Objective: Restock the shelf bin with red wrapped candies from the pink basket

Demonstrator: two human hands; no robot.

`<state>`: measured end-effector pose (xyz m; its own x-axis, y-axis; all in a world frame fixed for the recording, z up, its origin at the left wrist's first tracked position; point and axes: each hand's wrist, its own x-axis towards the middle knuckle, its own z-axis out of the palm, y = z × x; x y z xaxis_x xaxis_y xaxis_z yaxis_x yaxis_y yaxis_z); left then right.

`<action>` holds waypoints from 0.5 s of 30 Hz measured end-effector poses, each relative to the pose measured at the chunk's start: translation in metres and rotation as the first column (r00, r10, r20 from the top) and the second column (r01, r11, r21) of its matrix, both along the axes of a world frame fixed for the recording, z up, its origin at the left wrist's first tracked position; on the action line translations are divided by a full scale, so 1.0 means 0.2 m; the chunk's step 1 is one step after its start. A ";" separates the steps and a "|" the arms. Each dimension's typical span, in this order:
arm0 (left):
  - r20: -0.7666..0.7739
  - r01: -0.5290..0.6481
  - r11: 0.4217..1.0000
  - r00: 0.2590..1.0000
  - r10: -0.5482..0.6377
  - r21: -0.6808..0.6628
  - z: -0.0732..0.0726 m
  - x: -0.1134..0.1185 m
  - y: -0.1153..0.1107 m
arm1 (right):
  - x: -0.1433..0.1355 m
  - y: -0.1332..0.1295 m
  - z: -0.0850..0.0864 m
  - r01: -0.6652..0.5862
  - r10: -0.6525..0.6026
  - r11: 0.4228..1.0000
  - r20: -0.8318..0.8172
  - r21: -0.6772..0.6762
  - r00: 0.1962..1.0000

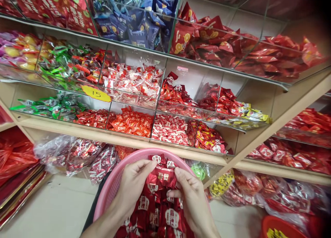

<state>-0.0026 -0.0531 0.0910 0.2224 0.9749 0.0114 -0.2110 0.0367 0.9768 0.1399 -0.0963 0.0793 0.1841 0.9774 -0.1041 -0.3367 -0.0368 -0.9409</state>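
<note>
Holds one red packet (pixel 160 177) over a pink basket (pixel 141 154), lower centre of the frame.
Pinches its opposite ends in a two-handed grip, between thumb and fingers of left hand (pixel 134 182) and right hand (pixel 190 191). Looks down on a mesh-walled, smooth-rimmed round basket loaded with glossy, crinkled dark-red packets (pixel 172 217) bearing white labels. Faces clear-fronted shelf bins (pixel 188 81) across the upper frame, filled with puffed blue pouches (pixel 141 29), twist-ended red-and-white sweets (pixel 134 77) and orange-red wrappers (pixel 134 122). Takes in, lower right, a red tub (pixel 284 222) of yellow wrappers (pixel 275 233).

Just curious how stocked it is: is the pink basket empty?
Not empty: dark-red packets lie heaped inside the pink basket. Its bottom is hidden, so I cannot tell how deep.
</note>
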 end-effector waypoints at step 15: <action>0.052 -0.005 1.000 0.999 0.007 -0.030 -0.01 0.00 0.04 | 0.01 -0.04 -0.02 -0.140 0.138 0.988 -0.043 -0.059 0.990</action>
